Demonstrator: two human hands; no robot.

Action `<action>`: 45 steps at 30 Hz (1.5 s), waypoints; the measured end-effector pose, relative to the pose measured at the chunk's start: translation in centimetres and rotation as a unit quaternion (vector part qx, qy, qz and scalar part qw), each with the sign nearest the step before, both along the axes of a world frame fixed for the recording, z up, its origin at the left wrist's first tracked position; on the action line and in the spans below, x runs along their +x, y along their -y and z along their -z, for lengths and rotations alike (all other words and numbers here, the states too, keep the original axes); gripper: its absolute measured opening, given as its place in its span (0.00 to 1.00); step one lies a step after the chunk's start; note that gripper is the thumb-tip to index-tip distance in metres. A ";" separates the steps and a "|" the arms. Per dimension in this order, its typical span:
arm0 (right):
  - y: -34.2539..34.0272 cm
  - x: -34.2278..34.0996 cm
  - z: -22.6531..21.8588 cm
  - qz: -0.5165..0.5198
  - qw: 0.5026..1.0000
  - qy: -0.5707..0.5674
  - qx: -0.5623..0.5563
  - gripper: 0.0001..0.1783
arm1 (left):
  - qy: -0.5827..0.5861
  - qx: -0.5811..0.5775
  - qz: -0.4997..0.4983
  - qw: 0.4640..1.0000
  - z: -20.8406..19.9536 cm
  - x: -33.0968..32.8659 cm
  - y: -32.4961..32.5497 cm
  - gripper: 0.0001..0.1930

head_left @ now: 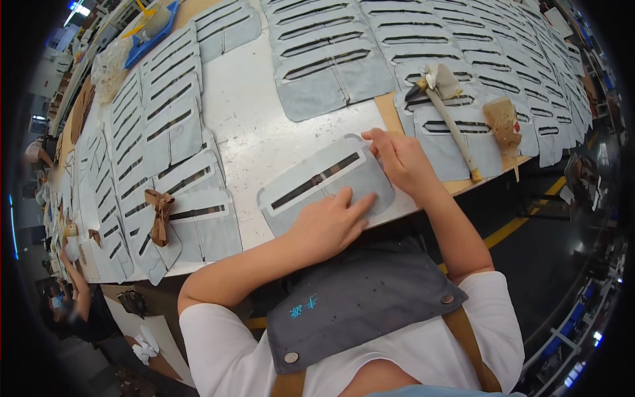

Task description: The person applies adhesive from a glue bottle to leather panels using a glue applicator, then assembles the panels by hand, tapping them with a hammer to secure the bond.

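Observation:
A pale grey, flat panel (311, 173), like leather or fabric, lies at the front of the white table (241, 122). A long dark slot with a light border runs across it at a slant. My left hand (331, 221) rests on its lower part, holding nothing, with the index and middle fingers stretched out and apart. At its upper right corner, my right hand (400, 162) has thumb and fingers closed on the edge; the exact grip is partly hidden.
Rows of overlapping slotted panels (331, 66) cover the table's far side and both flanks. A hammer (453, 122) and a brown wrapped lump (503, 126) lie on the right ones. A brown bow-shaped piece (159, 215) sits at left; a blue tray (149, 40) stands far left.

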State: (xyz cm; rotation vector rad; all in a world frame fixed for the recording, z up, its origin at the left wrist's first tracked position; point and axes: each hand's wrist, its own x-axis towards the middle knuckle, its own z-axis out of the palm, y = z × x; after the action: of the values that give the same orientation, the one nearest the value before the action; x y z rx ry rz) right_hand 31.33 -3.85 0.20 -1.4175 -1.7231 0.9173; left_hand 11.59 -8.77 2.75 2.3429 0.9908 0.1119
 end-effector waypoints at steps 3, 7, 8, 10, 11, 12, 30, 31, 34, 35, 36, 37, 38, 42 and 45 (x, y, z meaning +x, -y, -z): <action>-0.8 0.2 0.4 -0.007 0.999 0.011 -0.043 0.11 | 0.052 0.034 0.015 0.998 1.1 0.5 0.1 0.15; -0.1 0.8 0.9 -0.033 0.996 -0.042 -0.067 0.11 | 0.076 0.100 -0.025 0.992 2.0 -0.2 -2.0 0.14; 0.0 0.7 0.8 -0.032 0.996 -0.039 -0.070 0.11 | 0.079 0.097 -0.026 0.992 2.5 -0.1 -2.3 0.14; 0.1 0.6 0.4 -0.042 0.997 -0.008 -0.071 0.10 | 0.130 0.160 -0.082 0.975 3.6 0.0 -2.4 0.17; 0.1 0.5 0.1 -0.041 0.996 -0.005 -0.074 0.10 | 0.133 0.157 -0.083 0.975 4.0 0.0 -2.3 0.17; 0.1 0.3 -0.3 -0.046 0.993 -0.013 -0.107 0.08 | 0.123 0.175 -0.080 0.974 4.4 -0.1 -2.2 0.18; 2.4 -1.0 0.7 0.051 0.998 0.009 0.020 0.11 | 0.114 0.145 -0.087 0.979 4.1 0.5 -3.2 0.19; 2.9 -0.9 0.5 0.056 0.988 0.093 0.113 0.10 | 0.105 0.141 -0.083 0.981 4.0 0.4 -3.4 0.19; 4.2 -0.3 1.4 -0.012 0.960 0.193 0.202 0.12 | 0.095 0.132 -0.075 0.984 3.6 0.4 -3.7 0.19; 4.5 -0.3 1.4 -0.009 0.961 0.193 0.199 0.12 | 0.094 0.130 -0.072 0.984 3.7 0.4 -3.7 0.19; 4.7 -0.5 1.4 -0.011 0.957 0.206 0.205 0.14 | 0.098 0.136 -0.074 0.983 3.8 0.3 -3.6 0.19; 4.8 -0.6 1.4 -0.013 0.953 0.218 0.210 0.16 | 0.101 0.140 -0.076 0.982 3.9 0.3 -3.6 0.19; 4.9 -0.6 1.5 -0.010 0.954 0.217 0.206 0.16 | 0.099 0.137 -0.072 0.983 3.9 0.3 -3.6 0.19; 4.9 -0.5 1.7 -0.008 0.950 0.224 0.217 0.16 | 0.087 0.140 -0.067 0.984 3.7 0.5 -3.6 0.20; 4.8 -0.6 2.0 -0.004 0.949 0.220 0.224 0.15 | 0.087 0.132 -0.069 0.985 3.6 0.3 -3.7 0.20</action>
State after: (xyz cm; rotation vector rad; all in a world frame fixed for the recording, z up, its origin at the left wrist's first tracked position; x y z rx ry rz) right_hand 30.72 -8.63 -1.79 -1.3630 -2.0941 0.1799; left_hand 11.89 -5.10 -0.88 2.4453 1.1062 0.5235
